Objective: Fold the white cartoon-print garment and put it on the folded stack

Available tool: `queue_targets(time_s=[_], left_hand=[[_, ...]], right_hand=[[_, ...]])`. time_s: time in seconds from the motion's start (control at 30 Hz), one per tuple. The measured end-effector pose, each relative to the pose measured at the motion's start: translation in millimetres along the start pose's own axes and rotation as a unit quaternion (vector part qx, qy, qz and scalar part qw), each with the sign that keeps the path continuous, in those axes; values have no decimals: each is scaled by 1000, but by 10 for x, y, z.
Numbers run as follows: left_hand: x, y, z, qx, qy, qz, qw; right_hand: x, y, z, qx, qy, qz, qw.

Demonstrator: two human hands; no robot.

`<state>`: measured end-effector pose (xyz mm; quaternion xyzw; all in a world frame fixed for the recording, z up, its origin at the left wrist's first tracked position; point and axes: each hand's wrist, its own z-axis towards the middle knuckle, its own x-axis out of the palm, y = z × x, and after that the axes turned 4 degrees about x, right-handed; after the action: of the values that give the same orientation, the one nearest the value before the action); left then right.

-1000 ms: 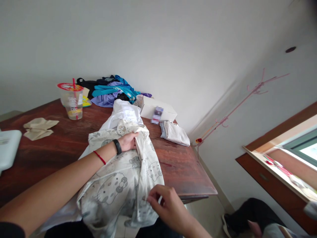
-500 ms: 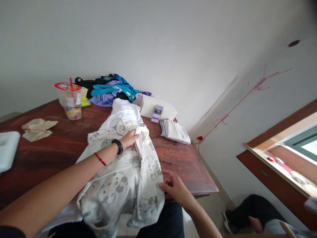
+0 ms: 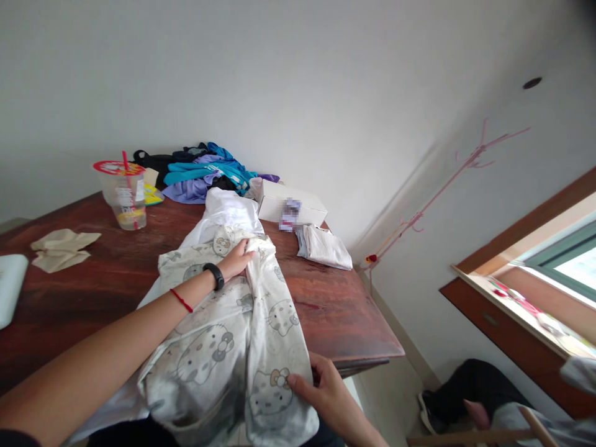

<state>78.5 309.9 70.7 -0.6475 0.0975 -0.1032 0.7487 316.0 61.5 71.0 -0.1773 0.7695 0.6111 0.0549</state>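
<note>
Risk: printed garment [image 3: 242,335] hangs over near bench [image 3: 84,292] edge, could slide off if either grip slackens. Left hand [image 3: 236,259] flat, fingers spread, pressing a fold mid-bench. Right hand [image 3: 321,391] at near right corner, seemingly pinching the hem, thumb on top. White garment [image 3: 230,214] underneath might drag along.

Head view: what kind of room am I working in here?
Most likely a room in a home, used for sorting laundry. A wooden table against a plain wall bears a pile of clothes and a plastic drink cup, and a cartoon-print garment lies spread under both hands.
</note>
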Motion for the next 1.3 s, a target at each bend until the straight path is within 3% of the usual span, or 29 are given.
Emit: queue_targets(time_s=[0.13,0.27,0.37,0.53,0.63,0.73,0.87,1.0,1.1,1.13,1.2,1.3], left_hand=[[8,56,54,-27,-18,1,999],[13,112,98,-26,-30,8,999],[21,129,107,-10,-36,23,999],[39,87,107,-25,-27,39,999],[-8,-23,71,-64,-1,39,997],[-122,-187,-45,-86,10,66,994],[-306,-399,-390,-14,33,229,973],[-474,-574,-944,79,101,358,925],[-606,-651,-1421,75,32,403,912],[-647,-655,-1579,70,-15,409,910],[-709,-623,-1884,33,-112,404,907],[-713,-499,-2302,-37,-174,337,925]], right_hand=[[5,-97,-102,-17,16,17,1000],[125,-450,-141,3,38,86,996],[263,-737,-143,16,-1,100,995],[312,-938,-194,9,-49,-81,995],[166,-971,-228,25,-78,-193,978],[-33,-1032,-224,9,-86,-217,972],[-189,-1069,-214,11,-79,-238,968],[-189,-796,-253,-34,-132,-263,955],[-175,-388,-235,-87,-138,-232,959],[-171,-244,-207,-109,-134,-221,960],[-147,15,-124,-145,-113,-195,963],[-9,277,11,-186,-77,-172,964]])
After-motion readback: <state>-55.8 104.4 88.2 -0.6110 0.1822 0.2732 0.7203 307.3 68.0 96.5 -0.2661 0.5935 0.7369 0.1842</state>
